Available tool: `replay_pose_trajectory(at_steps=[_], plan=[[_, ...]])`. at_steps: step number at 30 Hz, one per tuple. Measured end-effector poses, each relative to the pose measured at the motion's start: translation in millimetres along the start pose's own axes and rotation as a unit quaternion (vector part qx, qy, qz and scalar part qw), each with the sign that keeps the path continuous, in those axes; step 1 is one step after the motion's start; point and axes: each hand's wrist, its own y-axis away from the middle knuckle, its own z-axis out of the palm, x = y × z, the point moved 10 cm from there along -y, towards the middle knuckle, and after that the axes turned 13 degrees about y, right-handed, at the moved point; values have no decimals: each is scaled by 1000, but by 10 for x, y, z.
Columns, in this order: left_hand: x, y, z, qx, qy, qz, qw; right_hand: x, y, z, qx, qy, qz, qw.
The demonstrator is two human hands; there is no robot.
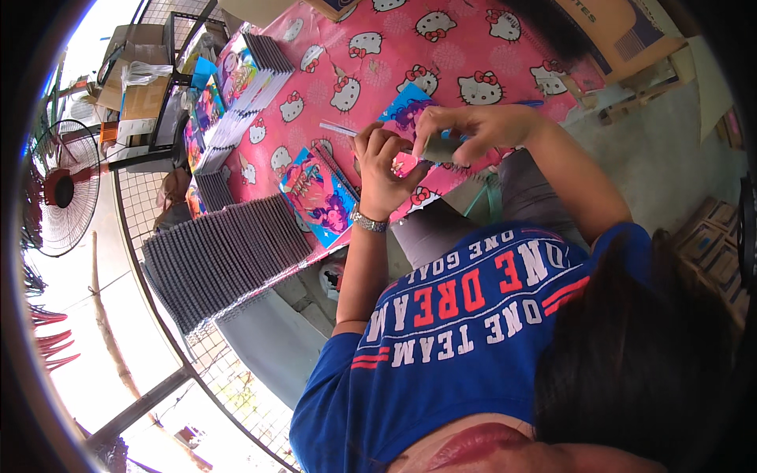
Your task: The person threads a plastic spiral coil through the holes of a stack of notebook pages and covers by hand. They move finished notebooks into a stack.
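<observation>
My left hand (pixel 381 172), a metal-banded watch on its wrist, is closed with its fingers curled. A thin whitish stick (pixel 339 128) juts out from it to the left; its kind is unclear. My right hand (pixel 481 130) bends its fingers and thumb round a small grey-green piece (pixel 441 149), which lies between both hands. Under and behind the hands is a spiral notebook (pixel 406 106) with a blue and purple picture cover, partly hidden. Another spiral notebook (pixel 319 197) with a pink and blue cover lies just left of my left wrist.
A long row of dark-spined notebooks (pixel 229 248) fills the near left of the table. More notebooks (pixel 236 126) stand in fanned stacks beyond. The pink tablecloth (pixel 323 47) has a cartoon cat print. A cardboard box (pixel 619 31) sits far right; a fan (pixel 63 189) stands left.
</observation>
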Motion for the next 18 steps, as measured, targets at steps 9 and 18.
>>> replay_pose_trajectory(at_steps=[9,18], plan=[[-106,26,-63,-31,-35,-36,998,265,-156,-146,-5,187,83,979],[-482,-31,-367,-19,-32,-46,998,-162,-274,5,-48,-317,-32,947]])
